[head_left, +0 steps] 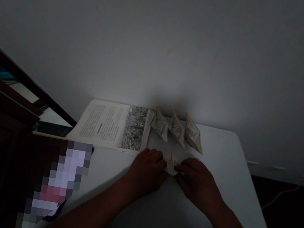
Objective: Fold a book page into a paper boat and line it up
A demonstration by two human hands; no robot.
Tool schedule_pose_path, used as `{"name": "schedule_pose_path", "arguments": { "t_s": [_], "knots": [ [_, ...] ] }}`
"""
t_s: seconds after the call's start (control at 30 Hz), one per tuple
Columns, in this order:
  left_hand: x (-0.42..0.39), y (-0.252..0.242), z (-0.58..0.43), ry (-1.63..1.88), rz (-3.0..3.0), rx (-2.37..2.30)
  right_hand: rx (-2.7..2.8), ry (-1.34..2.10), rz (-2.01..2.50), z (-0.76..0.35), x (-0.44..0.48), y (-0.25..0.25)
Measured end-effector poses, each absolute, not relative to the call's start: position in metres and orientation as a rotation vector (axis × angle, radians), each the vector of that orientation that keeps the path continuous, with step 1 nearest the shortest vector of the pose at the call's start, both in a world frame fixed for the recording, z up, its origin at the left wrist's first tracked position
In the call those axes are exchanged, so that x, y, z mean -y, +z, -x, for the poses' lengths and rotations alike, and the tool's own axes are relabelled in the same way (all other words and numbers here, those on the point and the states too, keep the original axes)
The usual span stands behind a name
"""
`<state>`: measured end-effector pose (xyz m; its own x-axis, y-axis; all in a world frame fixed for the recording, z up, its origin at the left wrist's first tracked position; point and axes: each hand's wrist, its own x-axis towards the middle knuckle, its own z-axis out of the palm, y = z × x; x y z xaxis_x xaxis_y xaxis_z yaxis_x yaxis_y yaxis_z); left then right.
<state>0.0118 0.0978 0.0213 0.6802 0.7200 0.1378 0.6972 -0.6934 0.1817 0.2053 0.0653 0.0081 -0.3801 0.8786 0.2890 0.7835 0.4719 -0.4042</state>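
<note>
A small folded piece of printed paper (172, 165) is held between my two hands, low over the table. My left hand (150, 168) pinches its left side, fingers curled. On the opposite side, my right hand (195, 177) grips the paper between thumb and fingers. Just beyond the hands, three folded paper boats stand in a row: a left boat (160, 125), a middle boat (177, 130) and a right boat (194, 132). The fingertips under the paper are partly hidden in the dim light.
An open book (103, 123) with text and a grass-like picture lies at the back left, against the wall (163, 46). A phone-like device (60, 180), blurred out, rests at the white table's (222, 149) left edge. A pale cable (284, 196) hangs at right.
</note>
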Motion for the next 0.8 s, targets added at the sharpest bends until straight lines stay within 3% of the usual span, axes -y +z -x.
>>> {"name": "schedule_pose_path", "arguments": {
  "t_s": [0.8],
  "knots": [
    [-0.0974,0.0206,-0.0157,0.287,-2.619,-1.397,2.208,0.263,1.623,-0.1977,-0.0652,0.0069]
  ]
}}
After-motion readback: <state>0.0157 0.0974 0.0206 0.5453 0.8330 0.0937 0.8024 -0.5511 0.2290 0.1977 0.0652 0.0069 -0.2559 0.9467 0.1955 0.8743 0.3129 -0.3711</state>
